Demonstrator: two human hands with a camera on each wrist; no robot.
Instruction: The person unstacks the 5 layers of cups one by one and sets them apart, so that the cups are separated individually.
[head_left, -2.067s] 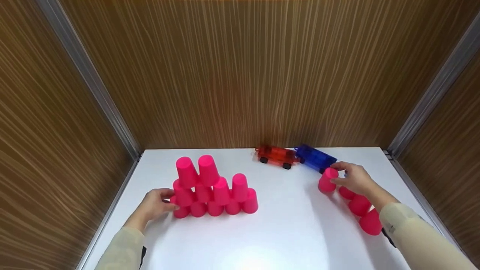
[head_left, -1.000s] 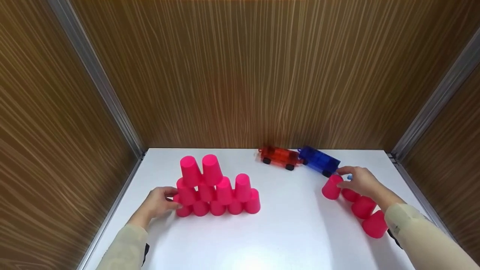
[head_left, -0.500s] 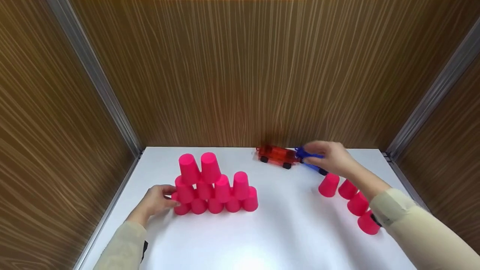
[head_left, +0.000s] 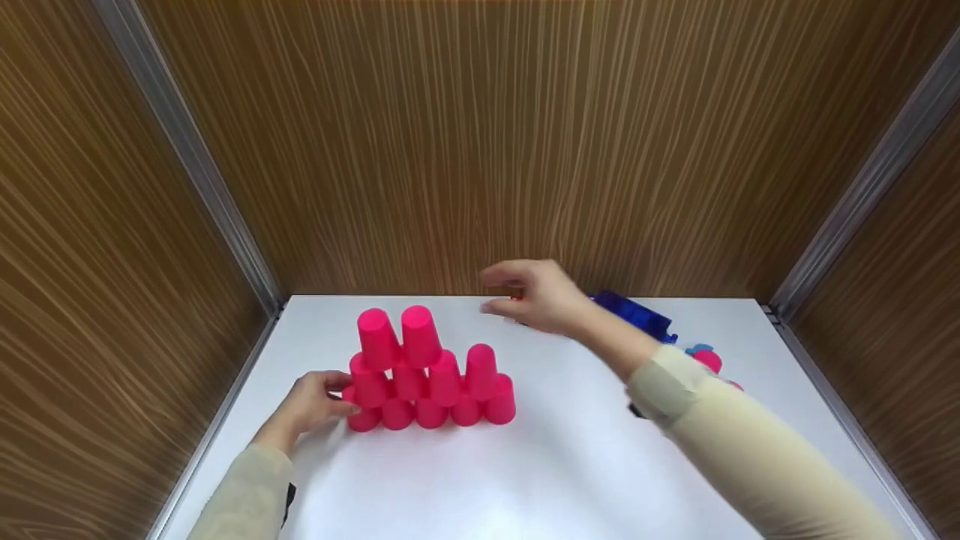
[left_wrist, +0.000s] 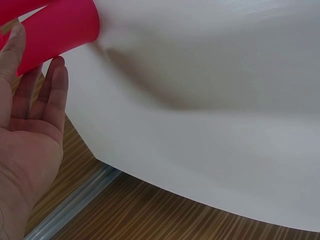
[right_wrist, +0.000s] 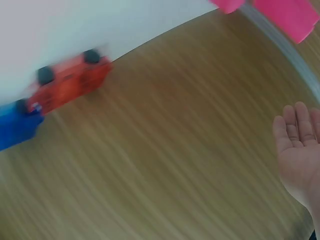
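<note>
A pyramid of pink cups (head_left: pixel 427 375) stands upside down on the white table (head_left: pixel 525 465), left of centre. My left hand (head_left: pixel 339 395) rests against its bottom-left cup (left_wrist: pixel 55 27), with thumb and straight fingers (left_wrist: pixel 54 85) touching it. My right hand (head_left: pixel 491 292) hangs in the air behind and to the right of the pyramid, fingers spread, holding nothing. In the right wrist view its palm (right_wrist: pixel 300 145) is bare. That hand hides most of the red toy car (right_wrist: pixel 70 82).
A blue toy car (head_left: pixel 636 315) sits at the back right by the wooden wall (head_left: pixel 480 150). A few loose pink cups (head_left: pixel 707 361) lie behind my right sleeve. Wooden walls with metal corner strips (head_left: pixel 187 157) close in three sides.
My right hand let go of the loose pink cup on the right and swung up and left past the toy cars. The left hand has stayed at the pyramid's base.
</note>
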